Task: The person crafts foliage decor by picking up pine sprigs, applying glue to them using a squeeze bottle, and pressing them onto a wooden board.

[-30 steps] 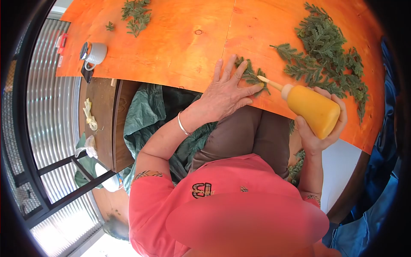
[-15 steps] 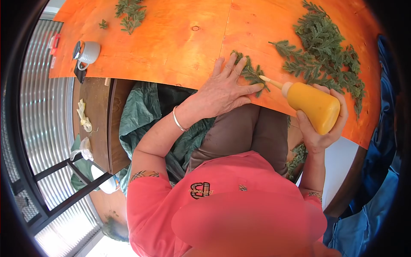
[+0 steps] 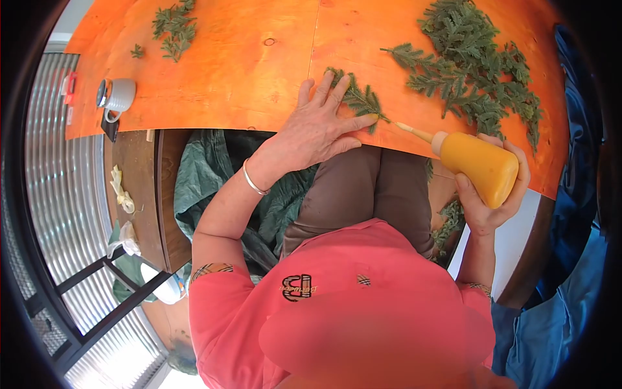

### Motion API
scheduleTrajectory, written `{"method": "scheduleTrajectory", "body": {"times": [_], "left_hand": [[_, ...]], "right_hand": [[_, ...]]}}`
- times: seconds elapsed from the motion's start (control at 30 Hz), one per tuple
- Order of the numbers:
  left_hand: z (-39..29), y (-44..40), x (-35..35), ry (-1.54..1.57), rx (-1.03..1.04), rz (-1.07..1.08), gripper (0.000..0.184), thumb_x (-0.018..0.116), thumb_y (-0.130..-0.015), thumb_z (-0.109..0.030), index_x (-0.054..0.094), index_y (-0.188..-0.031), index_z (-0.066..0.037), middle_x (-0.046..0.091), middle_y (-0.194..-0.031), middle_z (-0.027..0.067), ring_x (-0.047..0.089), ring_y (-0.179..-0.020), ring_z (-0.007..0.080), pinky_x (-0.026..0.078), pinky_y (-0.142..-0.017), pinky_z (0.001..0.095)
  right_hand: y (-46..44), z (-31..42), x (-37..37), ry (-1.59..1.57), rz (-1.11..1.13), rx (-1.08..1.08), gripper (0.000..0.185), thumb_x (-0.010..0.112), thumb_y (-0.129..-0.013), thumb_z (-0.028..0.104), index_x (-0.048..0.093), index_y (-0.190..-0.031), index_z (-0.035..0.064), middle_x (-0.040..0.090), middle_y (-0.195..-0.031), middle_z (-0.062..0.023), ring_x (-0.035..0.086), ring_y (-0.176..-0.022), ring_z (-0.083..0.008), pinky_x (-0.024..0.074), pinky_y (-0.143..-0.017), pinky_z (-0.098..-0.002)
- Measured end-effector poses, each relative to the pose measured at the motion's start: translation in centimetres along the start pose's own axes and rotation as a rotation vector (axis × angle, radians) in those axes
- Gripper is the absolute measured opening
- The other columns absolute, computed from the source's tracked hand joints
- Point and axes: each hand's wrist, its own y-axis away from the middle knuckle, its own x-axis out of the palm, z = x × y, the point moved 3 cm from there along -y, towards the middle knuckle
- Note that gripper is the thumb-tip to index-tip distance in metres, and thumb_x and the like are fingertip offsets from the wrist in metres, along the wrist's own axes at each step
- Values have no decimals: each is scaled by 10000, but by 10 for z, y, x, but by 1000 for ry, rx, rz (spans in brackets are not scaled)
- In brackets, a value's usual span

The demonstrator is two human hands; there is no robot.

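My left hand (image 3: 316,126) lies on the near edge of the orange tabletop with its fingers spread, over a small green fir-like sprig (image 3: 361,100). The index finger and thumb side touch the sprig's lower part, and other fingertips rest near its upper end. My right hand (image 3: 495,204) is wrapped round a yellow squeeze bottle (image 3: 479,165), tilted with its long thin nozzle pointing left. The nozzle tip is just beside the cut end of the sprig's stem; whether they touch I cannot tell.
A heap of green sprigs (image 3: 476,71) lies on the orange tabletop (image 3: 246,78) to the right. Smaller sprigs (image 3: 173,29) are at the far left, with a grey mug (image 3: 119,96) near the left edge. Below stands a brown wooden cabinet (image 3: 139,194) beside green sheeting (image 3: 207,175).
The whole view has shifted a little. The nozzle tip has moved from over the sprig's stem to just past the stem's end. Both hands keep their holds.
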Motion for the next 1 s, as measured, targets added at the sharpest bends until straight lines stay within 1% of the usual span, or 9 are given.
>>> {"method": "scheduleTrajectory", "body": {"times": [0.23,0.4,0.43,0.5,0.57,0.63,0.77,0.87,1.0], "left_hand": [[-12,37,-26,-34,-148,33,275,675,-740,-80,648,-1011,-117,481,-1283,202,452,-1173,337,294,-970,483],[-16,93,-82,105,-400,308,204,638,-751,-51,652,-952,-79,545,-1174,167,536,-1034,334,392,-878,425],[-13,75,-84,75,-242,34,204,642,-759,-86,645,-962,-62,573,-1072,176,555,-952,363,434,-793,423],[4,37,-56,160,-123,-72,223,629,-736,-100,629,-954,-51,586,-821,178,576,-819,361,462,-695,424],[63,-50,73,189,-99,-351,43,595,-716,-77,562,-717,-48,567,-656,165,536,-611,341,425,-545,444],[54,-110,34,146,71,-510,79,584,-712,-115,567,-676,-47,560,-605,176,548,-588,342,427,-526,458],[60,-176,71,217,-143,-206,167,657,-665,-199,667,-725,-43,636,-687,176,626,-661,337,485,-594,463],[53,-142,52,402,-225,-271,169,667,-637,-191,660,-719,-44,632,-671,172,614,-622,327,477,-580,455],[58,-40,16,814,-695,-615,237,718,-683,-210,661,-799,-11,653,-707,128,619,-600,226,499,-561,367]], "right_hand": [[20,2,-30,-9,-92,98,797,819,-680,109,346,-1308,-21,555,-1135,-223,575,-1025,-279,479,-889,-392],[47,0,-60,46,-197,154,785,819,-696,182,379,-1315,-16,555,-1165,-190,565,-1055,-270,451,-933,-391],[48,-3,-60,54,-206,159,775,818,-706,201,390,-1316,-14,556,-1179,-181,562,-1067,-266,441,-950,-389],[58,-19,-70,49,-244,136,711,763,-745,60,380,-1340,-17,541,-1203,-174,548,-1087,-293,452,-955,-400],[50,-25,-69,56,-265,173,772,801,-707,179,384,-1322,-29,497,-1220,-177,545,-1082,-304,484,-910,-399],[32,-34,-48,69,-228,96,766,798,-707,176,386,-1321,-28,497,-1220,-176,544,-1084,-304,483,-911,-399],[17,-36,-28,170,-246,-24,754,791,-709,169,392,-1318,-27,496,-1219,-175,544,-1086,-303,481,-913,-400],[18,-40,-41,243,-267,-48,745,787,-710,164,396,-1315,-25,495,-1218,-174,543,-1088,-302,480,-915,-401],[30,-32,-65,318,-265,-14,733,780,-712,158,402,-1313,-24,494,-1217,-173,542,-1091,-301,478,-916,-401]]}}
